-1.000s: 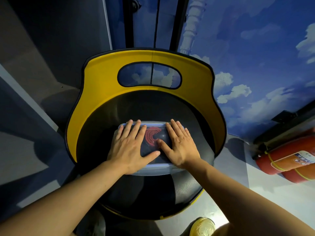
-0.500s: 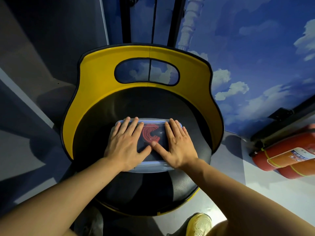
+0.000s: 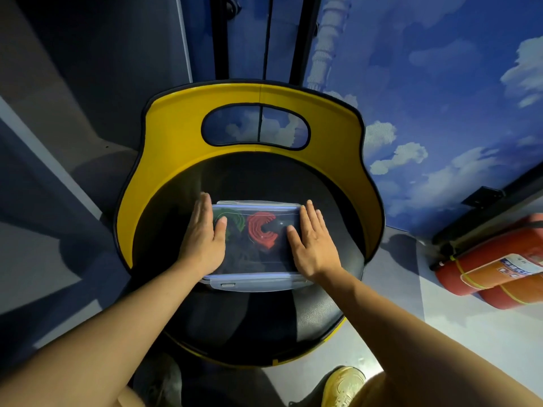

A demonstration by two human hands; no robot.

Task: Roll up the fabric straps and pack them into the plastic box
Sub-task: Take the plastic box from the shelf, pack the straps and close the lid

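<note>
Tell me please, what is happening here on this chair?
A person is closing a clear plastic box that sits on the black seat of a yellow chair. The left hand and right hand press flat on the lid's two ends. A rolled red strap and a green strap show inside.

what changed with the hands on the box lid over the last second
Both hands slid apart from the middle of the lid: the left hand now lies flat along the left edge of the plastic box, the right hand along the right edge. That uncovered the red rolled strap and a green one beneath the clear lid. The box stayed on the black seat, lid on.
</note>
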